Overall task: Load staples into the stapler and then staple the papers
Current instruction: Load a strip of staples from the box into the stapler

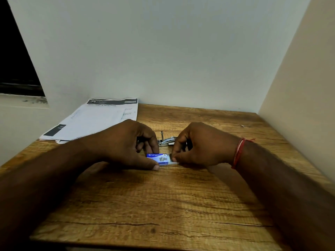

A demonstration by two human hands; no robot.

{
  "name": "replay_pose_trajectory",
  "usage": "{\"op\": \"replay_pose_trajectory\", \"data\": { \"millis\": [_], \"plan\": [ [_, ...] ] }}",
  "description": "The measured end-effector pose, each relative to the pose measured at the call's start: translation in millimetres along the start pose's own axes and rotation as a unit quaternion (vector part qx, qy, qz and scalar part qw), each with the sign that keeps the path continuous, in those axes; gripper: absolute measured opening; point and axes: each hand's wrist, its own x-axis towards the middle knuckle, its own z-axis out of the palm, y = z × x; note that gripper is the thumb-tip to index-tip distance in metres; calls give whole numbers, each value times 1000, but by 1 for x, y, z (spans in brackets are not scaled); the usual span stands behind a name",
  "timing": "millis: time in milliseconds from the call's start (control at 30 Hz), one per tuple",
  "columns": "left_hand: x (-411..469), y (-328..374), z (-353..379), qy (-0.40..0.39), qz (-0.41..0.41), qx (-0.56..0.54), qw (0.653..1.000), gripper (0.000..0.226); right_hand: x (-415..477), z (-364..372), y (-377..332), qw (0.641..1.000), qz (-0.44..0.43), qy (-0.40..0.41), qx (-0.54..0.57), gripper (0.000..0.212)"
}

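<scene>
A small blue staple box (158, 158) lies on the wooden table (163, 205) between my hands. My left hand (126, 145) pinches the box's left end with thumb and fingers. My right hand (199, 145) grips the white inner tray (173, 161) that sticks out of the box's right end. Just behind the box lies the metal stapler (165, 140), opened, with its pusher rod standing upright; my hands partly hide it. A stack of printed papers (94, 120) rests at the back left of the table.
White walls close in the table at the back and on the right. A dark window opening (16, 57) is at the far left. A tiny loose staple piece (242, 125) lies at the back right of the table.
</scene>
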Motion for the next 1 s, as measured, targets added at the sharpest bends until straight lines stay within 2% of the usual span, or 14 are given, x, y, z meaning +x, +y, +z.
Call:
{"op": "replay_pose_trajectory", "data": {
  "millis": [200,400,533,633,733,900,1000],
  "plan": [
    [1,-1,0,-4,-2,0,1000,40,0,3,-5,999,1,-1,-36,10],
    [0,-1,2,10,5,7,1000,44,-1,-1,-2,999,-12,49,10,12],
    [3,5,7,116,50,19,992,40,4,5,1,988,-1,74,137,9],
    [4,8,10,170,105,-7,980,32,4,10,-2,964,22,44,263,11],
    [6,9,12,201,141,-26,969,22,5,9,-3,943,37,15,331,11],
    [7,10,10,219,130,-35,966,12,5,7,-1,893,44,0,448,14],
    [6,11,12,230,100,-43,967,5,5,8,-3,886,43,32,461,16]
  ]
}}
